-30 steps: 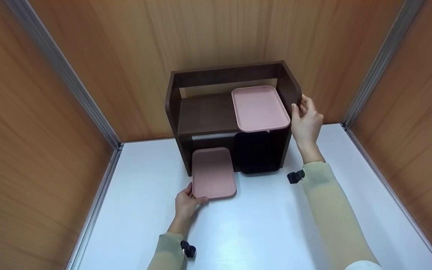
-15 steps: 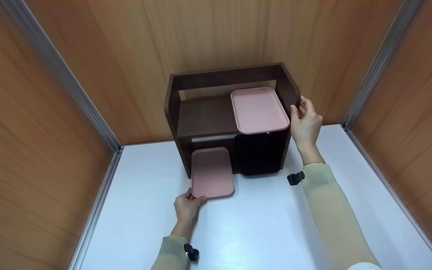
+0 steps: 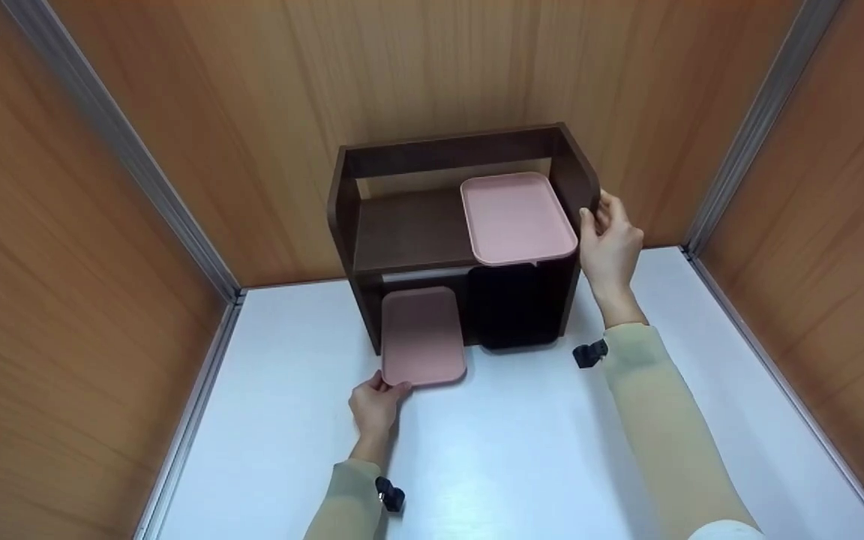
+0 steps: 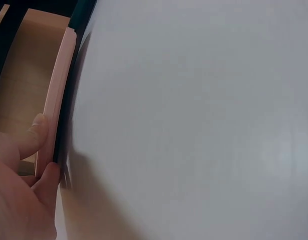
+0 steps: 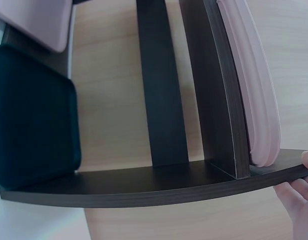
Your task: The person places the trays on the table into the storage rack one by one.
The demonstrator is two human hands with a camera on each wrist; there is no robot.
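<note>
Left hand (image 3: 374,406) pinching pink tray (image 3: 421,337), now slid deeper under shelf (image 3: 432,232); right hand (image 3: 612,244) gripping shelf's side, steadying.

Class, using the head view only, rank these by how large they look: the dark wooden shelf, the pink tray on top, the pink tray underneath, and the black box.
1. Dark wooden shelf
2. Pink tray on top
3. Pink tray underneath and black box: each partly hidden by the shelf, too close to rank.
</note>
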